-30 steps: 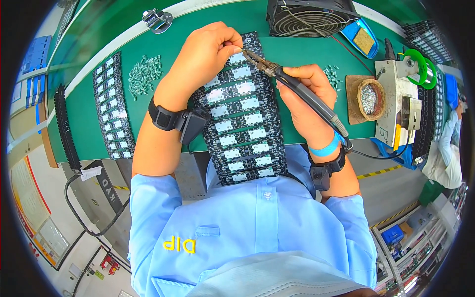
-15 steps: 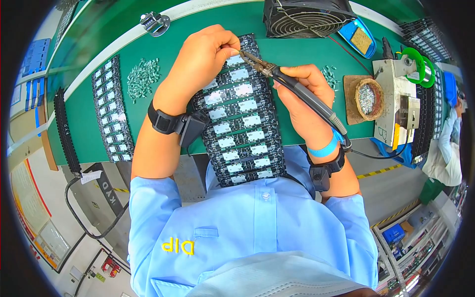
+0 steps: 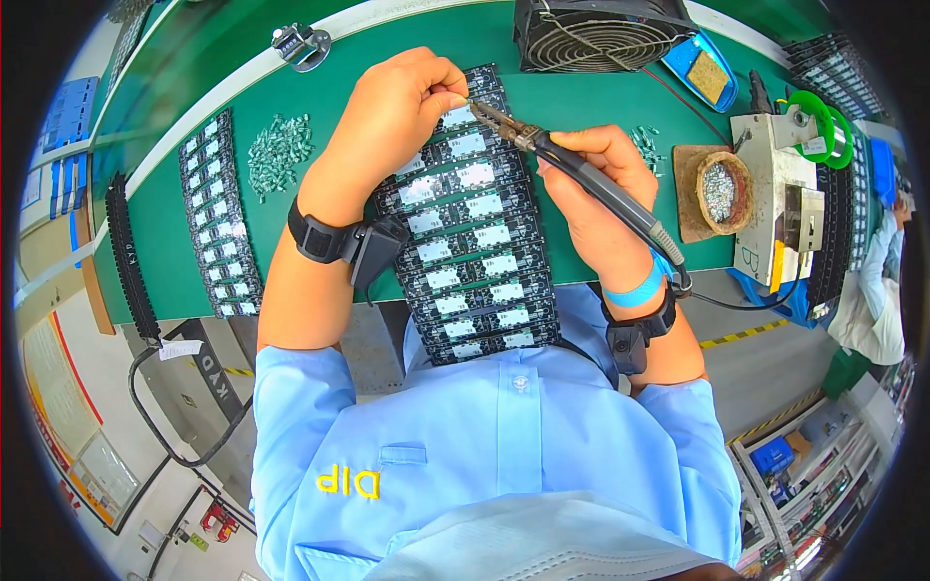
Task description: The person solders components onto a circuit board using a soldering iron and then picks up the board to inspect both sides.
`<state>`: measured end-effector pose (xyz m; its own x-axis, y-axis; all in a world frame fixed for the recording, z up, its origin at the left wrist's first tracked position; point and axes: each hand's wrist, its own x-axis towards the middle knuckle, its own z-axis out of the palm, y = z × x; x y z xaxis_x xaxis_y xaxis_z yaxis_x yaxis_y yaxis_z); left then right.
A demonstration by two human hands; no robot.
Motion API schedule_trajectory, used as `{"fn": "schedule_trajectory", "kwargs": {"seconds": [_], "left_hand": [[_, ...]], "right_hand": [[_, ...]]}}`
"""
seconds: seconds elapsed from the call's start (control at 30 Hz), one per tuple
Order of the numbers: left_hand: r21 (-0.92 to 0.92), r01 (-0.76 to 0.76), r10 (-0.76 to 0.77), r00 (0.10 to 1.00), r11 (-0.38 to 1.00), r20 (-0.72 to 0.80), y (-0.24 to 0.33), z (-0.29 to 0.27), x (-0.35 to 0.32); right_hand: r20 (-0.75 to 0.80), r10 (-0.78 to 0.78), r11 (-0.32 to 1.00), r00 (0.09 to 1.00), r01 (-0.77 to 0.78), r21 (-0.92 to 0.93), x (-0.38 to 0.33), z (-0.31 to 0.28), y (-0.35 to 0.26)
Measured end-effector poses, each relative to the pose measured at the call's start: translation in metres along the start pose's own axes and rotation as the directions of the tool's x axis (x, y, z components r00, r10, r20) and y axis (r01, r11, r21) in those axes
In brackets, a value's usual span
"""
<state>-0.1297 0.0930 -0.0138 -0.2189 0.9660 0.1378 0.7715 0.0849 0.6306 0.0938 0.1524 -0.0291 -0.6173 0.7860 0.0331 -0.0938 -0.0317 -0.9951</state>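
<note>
Circuit board runs long toward me; left hand by far end, pinching, can't tell what; right hand grips soldering iron.

Blk fan, sm. tally counter to its L; blue bin on rack, lower R.

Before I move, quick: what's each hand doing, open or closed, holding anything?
Left hand: closed in a pinch over the circuit board panel; anything held is too small to tell.
Right hand: closed around the soldering iron.
</note>
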Motion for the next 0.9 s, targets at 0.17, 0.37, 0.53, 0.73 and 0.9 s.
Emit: {"fn": "schedule_trajectory", "kwargs": {"seconds": [0.17,0.37,0.53,0.73,0.9], "left_hand": [[0.026,-0.003,0.003,1.000,1.000,-0.002,-0.0018,0.0005,-0.0001],[0.018,-0.003,0.003,1.000,1.000,-0.004,-0.0012,0.0000,-0.0001],[0.016,-0.006,0.006,1.000,1.000,-0.008,-0.0023,0.0005,-0.0003],[0.017,-0.020,0.020,1.000,1.000,-0.012,-0.0035,0.0006,-0.0002],[-0.003,0.010,-0.010,1.000,1.000,-0.003,-0.0017,0.0003,0.0001]], "right_hand": [[-0.008,0.044,0.999,0.999,-0.044,0.017,0.0015,0.0016,-0.0029],[0.001,0.008,0.999,1.000,-0.009,0.042,0.0010,-0.0010,0.0012],[-0.011,0.002,1.000,1.000,-0.002,0.028,0.0000,-0.0002,-0.0005],[-0.008,0.019,0.999,1.000,-0.018,0.049,0.0019,0.0017,-0.0005],[-0.010,0.014,0.998,1.000,-0.013,0.060,0.0015,0.0003,-0.0010]]}}
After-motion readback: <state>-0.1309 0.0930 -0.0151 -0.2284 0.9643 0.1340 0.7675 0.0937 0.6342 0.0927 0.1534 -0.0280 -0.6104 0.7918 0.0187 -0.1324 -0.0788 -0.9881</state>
